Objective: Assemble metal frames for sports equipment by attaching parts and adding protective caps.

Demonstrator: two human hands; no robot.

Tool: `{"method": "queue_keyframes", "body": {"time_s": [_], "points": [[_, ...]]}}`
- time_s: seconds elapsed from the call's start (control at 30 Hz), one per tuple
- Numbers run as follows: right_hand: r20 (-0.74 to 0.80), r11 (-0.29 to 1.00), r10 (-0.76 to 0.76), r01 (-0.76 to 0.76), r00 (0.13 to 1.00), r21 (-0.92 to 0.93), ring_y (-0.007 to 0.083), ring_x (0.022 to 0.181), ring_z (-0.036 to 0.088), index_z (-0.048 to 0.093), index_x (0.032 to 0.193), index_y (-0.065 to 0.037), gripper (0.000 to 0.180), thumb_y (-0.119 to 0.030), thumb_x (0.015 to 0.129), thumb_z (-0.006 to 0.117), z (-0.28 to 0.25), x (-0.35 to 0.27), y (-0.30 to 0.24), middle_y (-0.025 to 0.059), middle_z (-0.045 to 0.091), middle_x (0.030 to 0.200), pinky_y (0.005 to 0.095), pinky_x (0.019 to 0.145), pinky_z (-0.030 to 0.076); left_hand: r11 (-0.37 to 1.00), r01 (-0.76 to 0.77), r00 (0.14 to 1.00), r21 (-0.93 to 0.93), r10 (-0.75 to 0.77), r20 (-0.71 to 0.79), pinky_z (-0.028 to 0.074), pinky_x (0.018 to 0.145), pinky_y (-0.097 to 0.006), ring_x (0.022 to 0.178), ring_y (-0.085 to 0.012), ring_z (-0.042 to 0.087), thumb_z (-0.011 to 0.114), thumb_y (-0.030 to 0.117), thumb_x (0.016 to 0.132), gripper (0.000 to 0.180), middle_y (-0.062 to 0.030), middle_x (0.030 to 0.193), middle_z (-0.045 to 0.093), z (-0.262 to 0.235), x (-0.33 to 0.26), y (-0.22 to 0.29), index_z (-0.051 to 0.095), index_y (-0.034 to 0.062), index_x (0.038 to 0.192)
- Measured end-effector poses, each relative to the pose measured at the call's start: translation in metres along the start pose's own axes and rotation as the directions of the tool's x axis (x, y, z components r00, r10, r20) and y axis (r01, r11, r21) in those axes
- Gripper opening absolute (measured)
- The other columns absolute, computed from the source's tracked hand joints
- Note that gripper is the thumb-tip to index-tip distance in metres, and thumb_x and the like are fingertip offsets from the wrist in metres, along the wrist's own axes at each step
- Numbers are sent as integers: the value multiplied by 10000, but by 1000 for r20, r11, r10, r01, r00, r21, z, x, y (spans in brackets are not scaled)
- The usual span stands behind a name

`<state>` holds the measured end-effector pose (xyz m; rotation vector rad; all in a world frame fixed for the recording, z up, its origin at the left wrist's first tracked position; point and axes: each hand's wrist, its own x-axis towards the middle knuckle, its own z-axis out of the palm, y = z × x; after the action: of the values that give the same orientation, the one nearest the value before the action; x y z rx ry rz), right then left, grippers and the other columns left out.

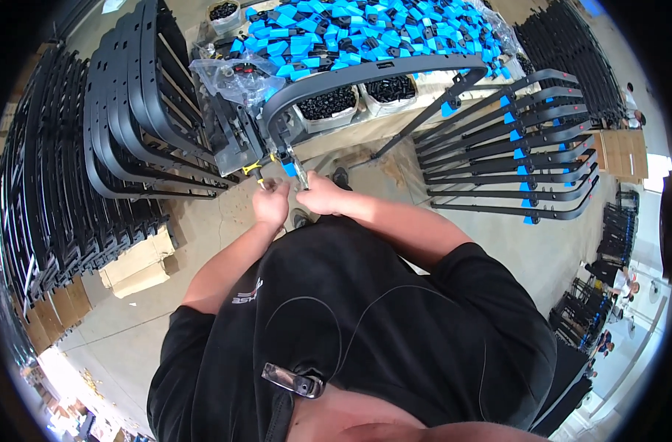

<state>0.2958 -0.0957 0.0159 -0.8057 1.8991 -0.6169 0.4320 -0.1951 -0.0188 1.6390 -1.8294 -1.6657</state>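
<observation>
The black curved frame is arching across the front of the worktop, its near-left end standing just beyond the two hands and its other leg slanting down toward the concrete floor on the right. Judging by its broad, slotted band and thin legs, it is probably staying stiff but feeling long and awkward, likely of moderate weight, with a smooth finish that could be slipping or scuffing; the curved bend and the straight leg are offering the surest holds, one grip at each for balance. At its near end a small blue clip is sitting close to the fingers, seemingly light and rigid. The left grip is closing around the lower part of a yellow tool, and the right grip is clamping a silvery hand tool; the tools' exact kinds cannot be told. Farther out, white tubs are holding small black parts, and a heap of blue and black pieces is covering the worktop behind a clear plastic bag. Similar frames are hanging in a row on the right and standing nested on the left.
</observation>
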Motion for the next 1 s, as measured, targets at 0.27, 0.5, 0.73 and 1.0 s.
{"method": "queue_keyframes", "body": {"time_s": [0.27, 0.5, 0.73, 1.0], "points": [[16, 996, 79, -80, 997, 38, 390, 1072, 658, 505, 1234, 119, 569, -271, 852, 670, -7, -15, -25, 298, 641, 1177, 425, 899, 527, 949, -268, 930, 166, 299, -214, 516, 694, -340, 677, -151, 630, 697, 281, 860, 263, -78, 714, 670, 22, 39, -27, 659, 22, 881], [-202, 831, 191, -49, 961, 554, 162, 647, 624, 532, 1133, -5, 217, -131, 962, 574, 6, 12, 8, 91, 626, 858, 360, 569, 528, 874, -19, 997, -485, 53, 55, 412, 534, -268, 579, -96, 484, 771, 207, 842, 178, 40, 714, 539, -6, 33, 14, 631, 99, 864], [-296, 792, 257, -26, 920, 610, 144, 650, 571, 577, 996, -65, 77, -101, 930, 590, -43, -18, 87, 25, 577, 772, 309, 551, 480, 796, 115, 987, -594, -157, -19, 342, 442, -268, 467, -87, 399, 858, 200, 811, 311, 40, 668, 477, -33, 32, 12, 572, 95, 873], [-316, 859, 47, 123, 948, 497, 112, 680, 534, 623, 1091, -36, 367, -334, 910, 738, -87, -73, 72, -2, 587, 795, 289, 593, 444, 885, -237, 899, -401, 357, 254, 350, 467, -215, 529, -37, 439, 544, 125, 1027, 97, 29, 706, 530, 1, -58, 77, 584, 36, 1020]]}}
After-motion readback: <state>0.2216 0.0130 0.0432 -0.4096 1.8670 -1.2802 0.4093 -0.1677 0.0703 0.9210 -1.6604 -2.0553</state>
